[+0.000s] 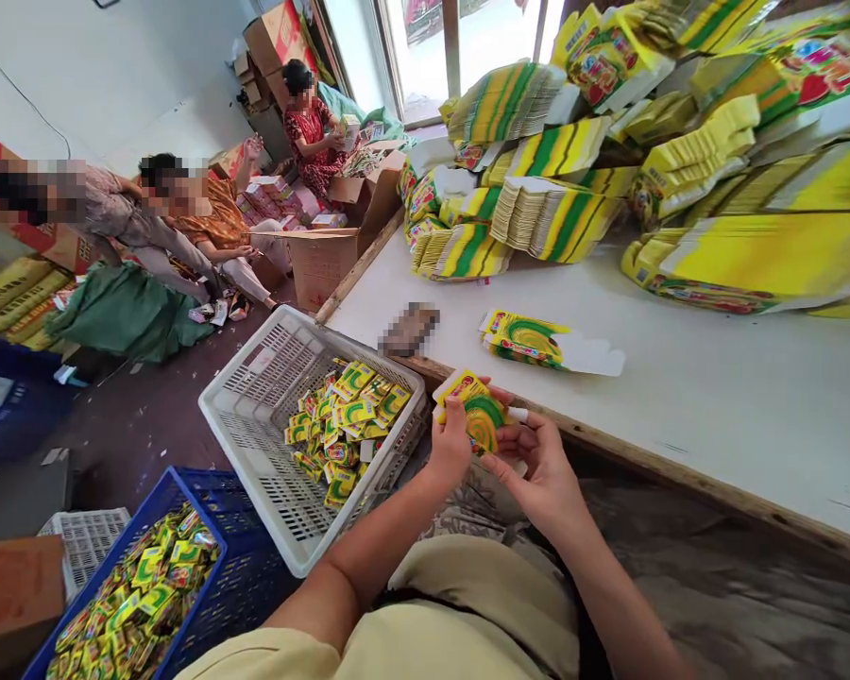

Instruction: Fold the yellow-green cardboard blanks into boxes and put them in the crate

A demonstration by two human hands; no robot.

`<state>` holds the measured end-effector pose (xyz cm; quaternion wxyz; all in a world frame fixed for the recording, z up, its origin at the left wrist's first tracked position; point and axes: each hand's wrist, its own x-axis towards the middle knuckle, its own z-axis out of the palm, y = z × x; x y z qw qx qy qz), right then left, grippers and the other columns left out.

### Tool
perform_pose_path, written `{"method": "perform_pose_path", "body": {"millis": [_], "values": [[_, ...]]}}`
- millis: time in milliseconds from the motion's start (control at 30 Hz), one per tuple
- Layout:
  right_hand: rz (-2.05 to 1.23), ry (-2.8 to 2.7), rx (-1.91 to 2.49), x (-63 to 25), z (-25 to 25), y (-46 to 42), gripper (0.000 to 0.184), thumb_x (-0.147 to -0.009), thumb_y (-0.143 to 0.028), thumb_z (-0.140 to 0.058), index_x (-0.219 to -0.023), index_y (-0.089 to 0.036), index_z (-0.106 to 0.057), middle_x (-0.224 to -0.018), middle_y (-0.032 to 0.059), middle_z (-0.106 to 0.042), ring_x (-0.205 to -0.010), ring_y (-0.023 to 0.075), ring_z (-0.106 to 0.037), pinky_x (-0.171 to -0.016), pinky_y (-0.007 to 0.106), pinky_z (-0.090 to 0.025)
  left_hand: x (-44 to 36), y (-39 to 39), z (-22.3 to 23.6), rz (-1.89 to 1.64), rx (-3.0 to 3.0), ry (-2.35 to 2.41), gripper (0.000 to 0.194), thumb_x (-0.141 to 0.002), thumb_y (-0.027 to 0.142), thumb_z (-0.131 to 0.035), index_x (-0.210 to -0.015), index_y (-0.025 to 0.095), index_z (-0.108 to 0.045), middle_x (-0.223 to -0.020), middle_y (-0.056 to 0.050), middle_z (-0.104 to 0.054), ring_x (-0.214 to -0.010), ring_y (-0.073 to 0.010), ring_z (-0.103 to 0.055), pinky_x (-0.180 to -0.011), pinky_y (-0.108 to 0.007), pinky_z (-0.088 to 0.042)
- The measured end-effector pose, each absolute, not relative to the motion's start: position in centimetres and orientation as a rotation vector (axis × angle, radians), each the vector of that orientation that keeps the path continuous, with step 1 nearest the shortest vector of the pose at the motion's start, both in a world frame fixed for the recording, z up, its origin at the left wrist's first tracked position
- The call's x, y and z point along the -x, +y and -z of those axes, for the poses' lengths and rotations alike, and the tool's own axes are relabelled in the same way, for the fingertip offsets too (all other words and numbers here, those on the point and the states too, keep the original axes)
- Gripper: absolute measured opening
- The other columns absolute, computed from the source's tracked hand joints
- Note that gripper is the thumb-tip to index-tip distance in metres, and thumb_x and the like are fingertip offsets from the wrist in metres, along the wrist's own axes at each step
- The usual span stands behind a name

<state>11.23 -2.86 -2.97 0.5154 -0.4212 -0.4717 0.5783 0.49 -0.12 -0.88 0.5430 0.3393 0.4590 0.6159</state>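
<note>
A small yellow carton [483,422] with a green and orange spiral print is between my two hands, just in front of the table edge. My left hand [453,449] grips it at the left side, thumb across its face. Curled around its right end is my right hand [542,472], with thumb and fingertips against the carton. Something white shows at the right index fingertip; whether it is a carton flap or a finger covering I cannot tell. On the table just beyond lies another printed carton [528,340], its white flaps sticking out to the right.
A white crate [245,463] of small yellow packs stands left of my hands, above a blue crate [209,576] of similar packs. Stacks of flat cartons [552,217] cover the table's back. A pixelated object [409,329] lies near the edge. Several people sit beyond a cardboard box [326,269].
</note>
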Motion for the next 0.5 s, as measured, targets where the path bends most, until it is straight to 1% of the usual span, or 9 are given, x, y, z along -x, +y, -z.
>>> {"method": "perform_pose_path", "body": {"millis": [100,167,233,300,400,433,500], "values": [[-1.538,-1.141,0.931,-10.3,2.9,-3.5,0.059,-0.073,-0.045,-0.078,-0.119,-0.028,-0.045,-0.091,0.0025,-0.066,-0.082,0.0199,-0.066,-0.073,0.035,-0.055,-0.5,0.2,0.9,-1.571,-0.732,1.118,0.059,-0.075,0.079,-0.053,-0.086,0.021,-0.055,-0.072,-0.002,-0.059,-0.072,-0.0183,-0.061,-0.072,-0.033,-0.052],[-1.567,-1.147,0.935,-9.9,3.0,-3.7,0.056,-0.071,-0.045,-0.079,-0.115,-0.027,-0.049,-0.092,0.003,-0.067,-0.082,0.02,-0.065,-0.071,0.033,-0.054,-0.4,0.3,0.9,-1.618,-0.736,1.151,0.054,-0.074,0.075,-0.06,-0.08,0.022,-0.05,-0.067,0.001,-0.051,-0.062,-0.0133,-0.052,-0.064,-0.028,-0.049],[-1.519,-1.179,1.022,-10.0,3.1,-3.4,0.048,-0.069,-0.045,-0.08,-0.105,-0.025,-0.056,-0.084,0.0018,-0.066,-0.074,0.0188,-0.062,-0.067,0.032,-0.052,-0.3,0.2,0.9,-1.618,-0.767,1.189,0.054,-0.072,0.073,-0.064,-0.081,0.022,-0.048,-0.069,0.003,-0.047,-0.058,-0.0108,-0.046,-0.061,-0.026,-0.046],[-1.448,-1.202,1.109,-10.7,3.1,-2.8,0.041,-0.07,-0.047,-0.079,-0.098,-0.024,-0.06,-0.074,0.0001,-0.062,-0.066,0.0174,-0.057,-0.062,0.031,-0.05,-0.1,-0.1,0.8,-1.574,-0.822,1.181,0.061,-0.066,0.076,-0.067,-0.088,0.022,-0.049,-0.077,0.001,-0.051,-0.063,-0.011,-0.047,-0.064,-0.025,-0.047],[-1.385,-1.181,1.124,-12.1,2.8,-1.8,0.04,-0.071,-0.051,-0.076,-0.096,-0.024,-0.062,-0.071,-0.0008,-0.058,-0.063,0.0165,-0.054,-0.057,0.029,-0.047,0.0,-0.6,0.5,-1.469,-0.921,1.072,0.082,-0.055,0.085,-0.065,-0.105,0.023,-0.05,-0.096,-0.005,-0.056,-0.079,-0.0163,-0.055,-0.075,-0.03,-0.05],[-1.382,-1.167,1.106,-12.5,2.6,-1.6,0.04,-0.071,-0.053,-0.075,-0.096,-0.024,-0.062,-0.071,-0.0011,-0.057,-0.063,0.0161,-0.053,-0.056,0.028,-0.046,0.0,-0.8,0.4,-1.444,-0.949,1.045,0.084,-0.054,0.085,-0.065,-0.109,0.023,-0.05,-0.1,-0.006,-0.056,-0.083,-0.0179,-0.056,-0.078,-0.031,-0.05],[-1.41,-1.16,1.06,-12.7,2.2,-1.5,0.04,-0.073,-0.054,-0.074,-0.097,-0.025,-0.061,-0.071,-0.0016,-0.055,-0.062,0.0154,-0.052,-0.055,0.027,-0.046,-0.2,-0.9,0.2,-1.443,-0.965,1.053,0.076,-0.06,0.077,-0.071,-0.11,0.023,-0.051,-0.101,-0.005,-0.056,-0.083,-0.0173,-0.056,-0.079,-0.031,-0.049]]}}
